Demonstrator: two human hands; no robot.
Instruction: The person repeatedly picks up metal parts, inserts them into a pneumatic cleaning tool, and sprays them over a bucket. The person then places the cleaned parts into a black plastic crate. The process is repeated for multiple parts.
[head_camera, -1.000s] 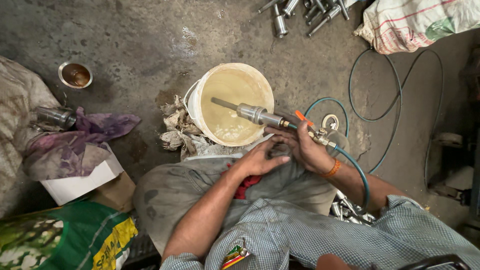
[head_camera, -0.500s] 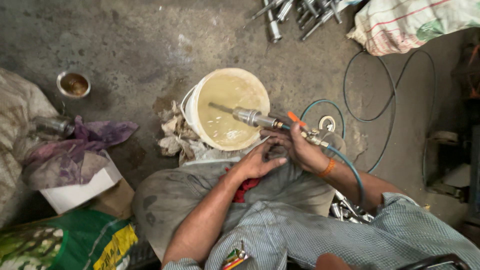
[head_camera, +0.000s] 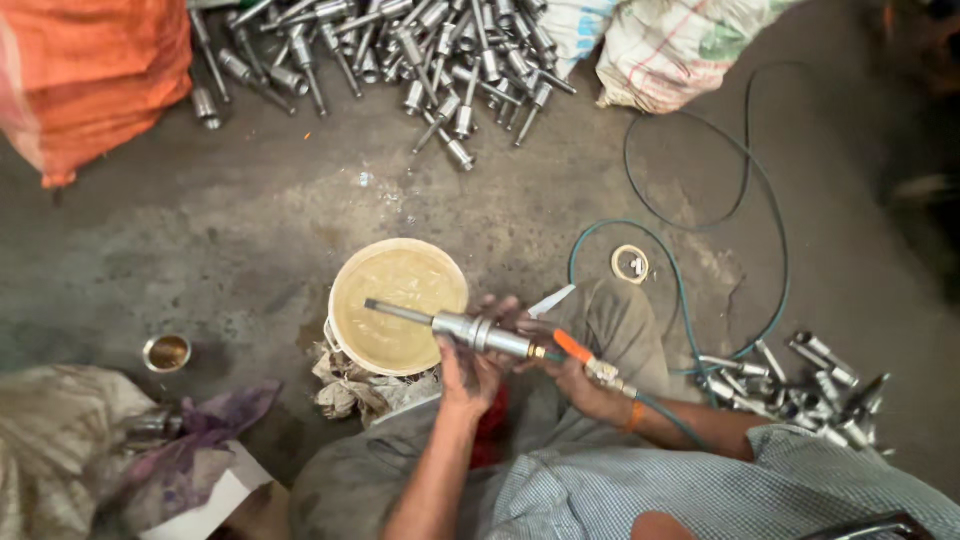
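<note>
1. A steel shaft (head_camera: 470, 328) is gripped by the left hand (head_camera: 468, 372), fingers closed, now level over the bucket (head_camera: 398, 300).
2. The right hand (head_camera: 572, 375) is kept clenched on the orange-tipped air nozzle (head_camera: 580, 355).

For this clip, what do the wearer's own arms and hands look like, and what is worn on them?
Both forearms are bare. The left hand and the right hand wear no gloves and look smudged with dark grime. An orange band circles the right wrist. A light blue, finely checked shirt sleeve covers the right upper arm; I see no rings or watch.
</note>
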